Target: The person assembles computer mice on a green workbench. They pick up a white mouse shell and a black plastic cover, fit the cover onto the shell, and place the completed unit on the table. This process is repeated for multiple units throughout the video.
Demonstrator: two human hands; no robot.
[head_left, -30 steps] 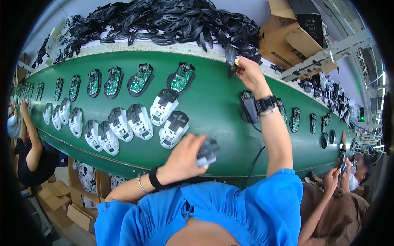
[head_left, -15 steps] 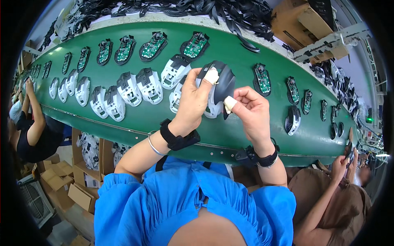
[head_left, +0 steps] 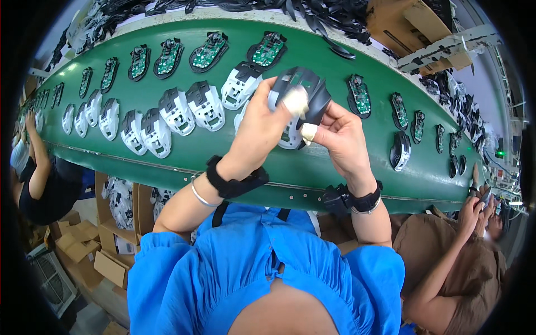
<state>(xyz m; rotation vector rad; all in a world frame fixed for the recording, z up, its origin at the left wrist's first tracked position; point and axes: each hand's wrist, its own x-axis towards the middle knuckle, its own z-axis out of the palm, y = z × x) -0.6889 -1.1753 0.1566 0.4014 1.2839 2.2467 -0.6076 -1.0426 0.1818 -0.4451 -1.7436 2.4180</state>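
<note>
Black mouse shell [head_left: 304, 89] between both hands.

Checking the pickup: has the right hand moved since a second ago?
Yes. The right hand came back from the belt's far edge toward the body, meeting the left hand on the black shell.

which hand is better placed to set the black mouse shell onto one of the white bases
Left, probably. The left hand wraps the black mouse shell from above, right beside the white bases; the right hand only pinches its lower edge.
</note>
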